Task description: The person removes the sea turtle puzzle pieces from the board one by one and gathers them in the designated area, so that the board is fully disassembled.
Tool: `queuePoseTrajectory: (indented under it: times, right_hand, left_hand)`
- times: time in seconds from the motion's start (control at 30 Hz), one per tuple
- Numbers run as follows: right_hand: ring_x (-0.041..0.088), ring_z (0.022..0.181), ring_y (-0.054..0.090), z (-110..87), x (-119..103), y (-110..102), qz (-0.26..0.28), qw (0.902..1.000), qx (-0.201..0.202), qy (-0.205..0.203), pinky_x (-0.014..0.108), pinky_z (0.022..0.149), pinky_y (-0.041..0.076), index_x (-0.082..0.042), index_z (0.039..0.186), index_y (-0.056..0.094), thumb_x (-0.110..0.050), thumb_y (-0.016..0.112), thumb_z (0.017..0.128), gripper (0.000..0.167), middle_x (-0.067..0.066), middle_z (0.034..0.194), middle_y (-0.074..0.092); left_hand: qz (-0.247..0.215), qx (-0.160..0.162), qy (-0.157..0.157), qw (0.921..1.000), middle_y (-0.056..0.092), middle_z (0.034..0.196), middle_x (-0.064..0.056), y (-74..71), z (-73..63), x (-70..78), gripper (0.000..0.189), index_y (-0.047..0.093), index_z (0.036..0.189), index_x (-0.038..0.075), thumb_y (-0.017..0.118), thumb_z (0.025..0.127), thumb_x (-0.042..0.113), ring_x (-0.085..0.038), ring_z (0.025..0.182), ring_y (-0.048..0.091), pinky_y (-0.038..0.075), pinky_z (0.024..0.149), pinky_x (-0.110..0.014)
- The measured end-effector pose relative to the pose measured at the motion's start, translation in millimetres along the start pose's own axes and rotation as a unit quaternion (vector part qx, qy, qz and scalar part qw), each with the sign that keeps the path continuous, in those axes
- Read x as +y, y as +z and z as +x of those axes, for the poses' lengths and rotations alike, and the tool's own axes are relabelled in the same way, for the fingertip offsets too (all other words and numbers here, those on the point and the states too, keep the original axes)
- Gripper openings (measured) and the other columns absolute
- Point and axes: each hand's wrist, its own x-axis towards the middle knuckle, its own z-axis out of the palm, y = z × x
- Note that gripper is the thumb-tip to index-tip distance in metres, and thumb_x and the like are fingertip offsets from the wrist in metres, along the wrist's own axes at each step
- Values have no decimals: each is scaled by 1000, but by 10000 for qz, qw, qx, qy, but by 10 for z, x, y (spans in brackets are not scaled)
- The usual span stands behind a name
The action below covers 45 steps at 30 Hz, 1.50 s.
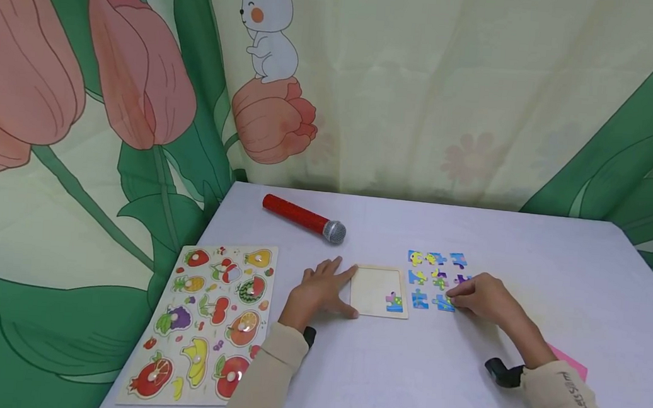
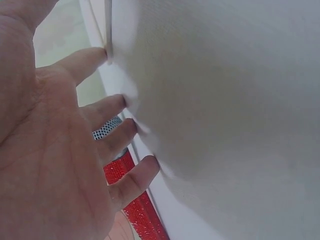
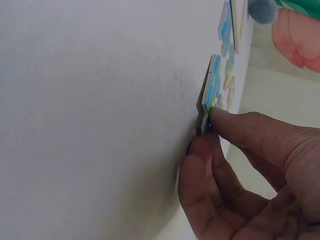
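Note:
A shallow wooden puzzle tray [image 1: 370,286] lies mid-table, with one purple, green and blue puzzle piece [image 1: 394,303] in its lower right corner. My left hand [image 1: 320,292] spreads its fingers at the tray's left side; in the left wrist view the index fingertip [image 2: 100,54] touches the frame. To the right of the tray, my right hand [image 1: 484,296] pinches a blue and yellow puzzle piece [image 3: 212,82] between thumb and fingers, tilted with one edge off the cloth. Several loose puzzle pieces [image 1: 417,277] lie in rows beside it, some partly hidden by the fingers.
A fruit peg board [image 1: 203,341] lies on the left of the white table [image 1: 382,378]. Behind the tray rests a red microphone [image 1: 297,213] with a silver head. Something pink [image 1: 568,360] shows partly behind the right sleeve. A printed curtain [image 1: 413,96] hangs behind the table.

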Motion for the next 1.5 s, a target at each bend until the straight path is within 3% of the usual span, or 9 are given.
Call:
queuePoseTrajectory:
  times: [0.2, 0.33, 0.47, 0.63, 0.83, 1.0, 1.17, 1.5]
  right_hand:
    - [41, 107, 58, -2, 13, 44, -151, 9997, 170, -108, 41, 80, 56, -3, 103, 82, -5, 75, 92, 13, 24, 110, 67]
    - [42, 108, 59, -17, 24, 84, -209, 9993, 281, -137, 45, 82, 56, -4, 103, 82, -5, 75, 92, 12, 24, 111, 68]
    - [36, 100, 61, -30, 27, 99, -267, 9986, 360, -289, 40, 76, 55, -4, 105, 81, -7, 74, 94, 14, 23, 110, 69]
    - [30, 93, 58, -10, -66, 164, -249, 9953, 465, -807, 34, 70, 51, -4, 109, 78, -10, 71, 96, 16, 15, 104, 68]
    - [20, 87, 59, -3, -298, 427, -142, 9869, 165, -1600, 28, 70, 53, -7, 111, 78, -6, 73, 94, 18, 1, 95, 67]
    - [16, 82, 54, 22, -479, 611, -121, 9787, 0, -2052, 27, 68, 48, -2, 118, 75, -2, 74, 92, 26, -1, 92, 64]
    - [16, 77, 49, 21, -553, 679, -274, 9800, 86, -1967, 27, 63, 42, 0, 116, 76, -4, 78, 89, 27, 1, 91, 61]
    - [16, 79, 54, -1, -570, 669, 7, 9825, 120, -1861, 27, 67, 49, -5, 112, 73, -4, 78, 89, 23, 1, 94, 64]
  left_hand:
    - [30, 23, -27, 10000, 13, 172, -4, 87, 114, -65, 100, 29, 163, 33, 87, 82, 44, -30, 155, 11, 12, 122, -56]
    - [17, -16, -34, 10000, 14, 171, -5, 42, 55, -31, 99, 29, 163, 32, 86, 83, 42, -31, 155, 12, 12, 123, -55]
    - [38, -31, -24, 10000, 16, 171, -6, -10, -3, 15, 96, 31, 163, 30, 85, 85, 41, -30, 155, 13, 13, 123, -54]
    - [25, -31, -55, 10000, 15, 171, -5, -37, -17, 28, 96, 29, 163, 31, 84, 85, 40, -29, 155, 12, 12, 123, -54]
    - [-55, -9, -9, 10000, 17, 170, -6, -24, -12, 20, 97, 33, 162, 30, 87, 82, 40, -31, 154, 14, 15, 122, -55]
    - [-34, 1, -27, 10000, 18, 170, -6, -5, 0, 18, 97, 34, 162, 29, 87, 82, 41, -31, 155, 14, 15, 122, -55]
    - [20, -20, 18, 10000, 17, 170, -6, 10, -8, 13, 96, 33, 162, 30, 85, 83, 42, -31, 154, 15, 16, 122, -55]
    - [25, 11, 14, 10000, 17, 171, -6, 1, -12, 9, 96, 32, 162, 30, 85, 84, 42, -31, 155, 14, 15, 122, -55]
